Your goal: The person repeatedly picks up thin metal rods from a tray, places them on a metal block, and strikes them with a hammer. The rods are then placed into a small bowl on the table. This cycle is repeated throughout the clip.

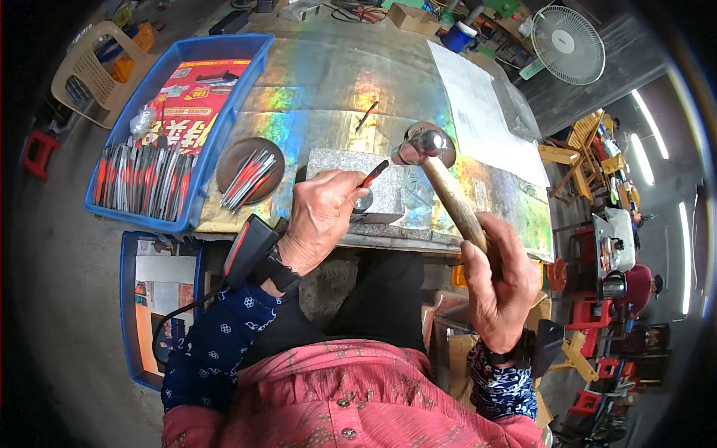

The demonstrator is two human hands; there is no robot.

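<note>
My left hand [323,213] pinches a slim black and red metal piece [375,173], its dark end pointing up and away over a grey block [343,162] at the table's near edge. My right hand [499,287] is wrapped round the wooden handle of a hammer [452,198]. The shiny rounded hammer head is raised to the right of the block, partly covering a round dark dish [447,149]. Left of the block, a brown round dish [270,153] holds several slim grey and red pieces [250,179]. A thin dark piece [367,115] lies beyond the block.
A blue tray [234,113] at the left holds many more slim pieces on red printed card. Below it stands another blue bin [128,313]. White paper sheets [478,104] cover the table's right side. A fan [567,45], a blue mug [458,37] and a cardboard box [413,19] are farther back.
</note>
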